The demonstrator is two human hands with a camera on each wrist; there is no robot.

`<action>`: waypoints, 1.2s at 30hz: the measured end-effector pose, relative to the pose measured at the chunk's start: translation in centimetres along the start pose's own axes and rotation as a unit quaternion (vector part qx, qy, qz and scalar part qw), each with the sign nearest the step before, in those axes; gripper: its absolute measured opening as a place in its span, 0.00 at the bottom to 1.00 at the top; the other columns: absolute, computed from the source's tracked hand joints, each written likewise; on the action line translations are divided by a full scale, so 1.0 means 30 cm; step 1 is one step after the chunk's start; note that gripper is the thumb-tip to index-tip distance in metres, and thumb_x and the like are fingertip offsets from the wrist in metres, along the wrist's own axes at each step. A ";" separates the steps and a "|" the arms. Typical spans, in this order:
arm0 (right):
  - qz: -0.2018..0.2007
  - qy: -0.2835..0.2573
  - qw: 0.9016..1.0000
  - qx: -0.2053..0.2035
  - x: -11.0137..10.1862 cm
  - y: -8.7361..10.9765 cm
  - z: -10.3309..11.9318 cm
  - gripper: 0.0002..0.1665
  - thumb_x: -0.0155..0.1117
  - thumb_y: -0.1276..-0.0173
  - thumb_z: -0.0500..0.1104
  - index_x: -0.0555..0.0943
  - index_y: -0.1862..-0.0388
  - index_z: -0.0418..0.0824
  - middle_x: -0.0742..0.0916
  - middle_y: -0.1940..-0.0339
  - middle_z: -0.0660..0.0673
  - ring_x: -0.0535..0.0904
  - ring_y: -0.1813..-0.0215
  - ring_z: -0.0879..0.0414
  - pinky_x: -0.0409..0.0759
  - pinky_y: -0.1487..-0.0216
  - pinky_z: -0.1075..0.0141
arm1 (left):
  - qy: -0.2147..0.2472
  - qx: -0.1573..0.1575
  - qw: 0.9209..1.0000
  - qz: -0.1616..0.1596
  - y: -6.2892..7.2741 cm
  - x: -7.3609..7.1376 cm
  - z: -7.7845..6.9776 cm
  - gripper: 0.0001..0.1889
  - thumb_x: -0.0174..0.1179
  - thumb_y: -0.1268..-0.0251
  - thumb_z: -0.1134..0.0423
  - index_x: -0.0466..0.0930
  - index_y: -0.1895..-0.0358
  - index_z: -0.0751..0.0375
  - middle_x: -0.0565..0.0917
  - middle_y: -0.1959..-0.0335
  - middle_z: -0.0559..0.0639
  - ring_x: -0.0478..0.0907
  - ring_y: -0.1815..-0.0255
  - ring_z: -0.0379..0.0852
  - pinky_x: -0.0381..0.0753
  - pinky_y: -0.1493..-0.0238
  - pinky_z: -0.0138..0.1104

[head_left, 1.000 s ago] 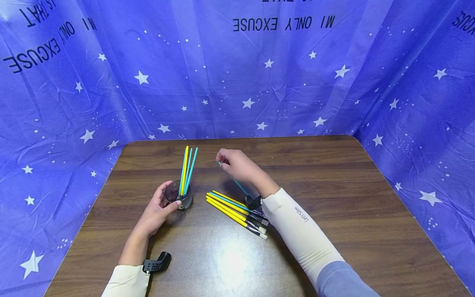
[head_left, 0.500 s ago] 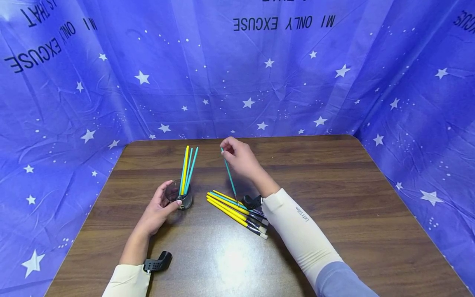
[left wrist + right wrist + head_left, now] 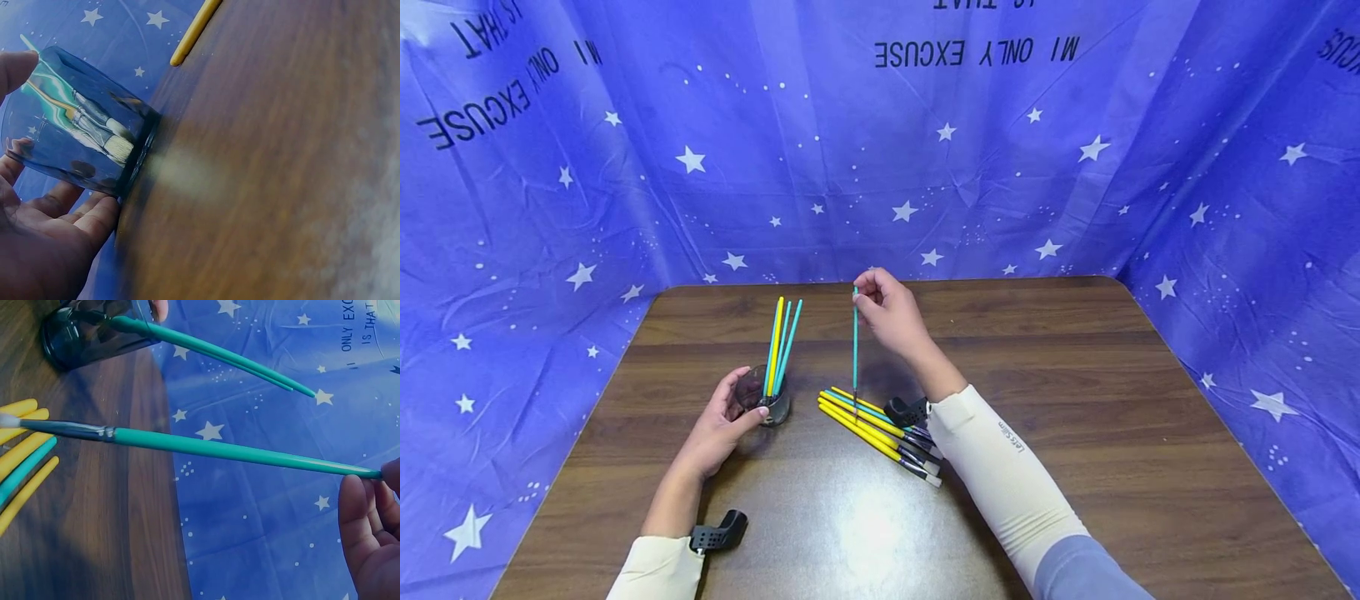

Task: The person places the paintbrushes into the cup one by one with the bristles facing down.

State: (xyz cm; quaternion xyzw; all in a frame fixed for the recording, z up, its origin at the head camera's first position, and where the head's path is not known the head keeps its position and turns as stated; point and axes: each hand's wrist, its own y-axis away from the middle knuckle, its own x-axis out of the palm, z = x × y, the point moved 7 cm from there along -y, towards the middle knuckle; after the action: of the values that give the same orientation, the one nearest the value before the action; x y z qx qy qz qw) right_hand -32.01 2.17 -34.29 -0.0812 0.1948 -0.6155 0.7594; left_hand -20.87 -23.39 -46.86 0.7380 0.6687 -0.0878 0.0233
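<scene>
My left hand grips a clear glass cup standing on the table, thumb on the near side and fingers round the far side. Several teal paintbrushes and a yellow paintbrush stand in it, bristles down. Between thumb and fingertips, my right hand pinches the handle end of another teal paintbrush. It hangs upright with its bristles downward, overlapping the pile in the head view. That pile of yellow and teal paintbrushes lies on the table below, bristle ends toward the right forearm.
The brown wooden table has a blue star-printed curtain behind it and at both sides. Black wrist cameras sit on both forearms; the left one juts over the table, and the right one overlaps the brush pile.
My right hand has risen toward the back of the table, and the teal paintbrush in it has swung from slanted to upright, its bristle end moving left. The left hand and cup have stayed put.
</scene>
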 end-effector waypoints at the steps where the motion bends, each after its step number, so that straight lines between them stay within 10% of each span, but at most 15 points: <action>1: -0.003 -0.008 1.000 0.004 0.001 0.001 -0.001 0.06 0.58 0.31 0.29 0.76 0.56 0.33 0.79 0.69 0.44 0.78 0.69 0.37 0.81 0.72 0.67 | 0.001 -0.001 1.000 0.000 0.001 0.000 0.002 0.38 0.59 0.34 0.76 0.48 0.26 0.70 0.65 0.33 0.73 0.68 0.38 0.48 0.71 0.45 0.22; 10: -0.039 -0.044 0.998 -0.008 0.006 -0.002 0.029 0.08 0.57 0.32 0.28 0.76 0.54 0.31 0.80 0.68 0.44 0.77 0.68 0.41 0.83 0.69 0.65 | 0.004 -0.001 1.000 0.002 -0.003 0.001 0.006 0.37 0.59 0.34 0.76 0.49 0.26 0.68 0.64 0.32 0.72 0.64 0.34 0.59 0.70 0.43 0.23; 21: -0.082 -0.118 0.989 -0.025 0.029 -0.004 0.080 0.09 0.58 0.31 0.27 0.73 0.52 0.27 0.78 0.67 0.46 0.75 0.71 0.59 0.81 0.69 0.69 | 0.007 0.012 1.000 -0.003 0.002 0.001 -0.007 0.38 0.59 0.35 0.76 0.48 0.27 0.72 0.64 0.34 0.75 0.69 0.41 0.42 0.72 0.45 0.22; 36: -0.110 -0.151 0.981 -0.058 0.121 0.014 0.097 0.08 0.56 0.31 0.25 0.72 0.54 0.26 0.78 0.65 0.46 0.77 0.66 0.54 0.82 0.67 0.68 | 0.005 -0.005 1.000 -0.002 0.004 0.005 -0.006 0.38 0.58 0.34 0.76 0.47 0.25 0.69 0.64 0.32 0.74 0.63 0.33 0.65 0.69 0.44 0.21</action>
State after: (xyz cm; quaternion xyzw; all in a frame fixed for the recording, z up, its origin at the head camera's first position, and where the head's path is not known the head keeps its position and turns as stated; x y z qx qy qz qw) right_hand -29.86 -1.59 -32.49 -0.2380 0.1025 -0.6637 0.7017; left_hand -20.72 -23.23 -46.71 0.7369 0.6707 -0.0808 0.0234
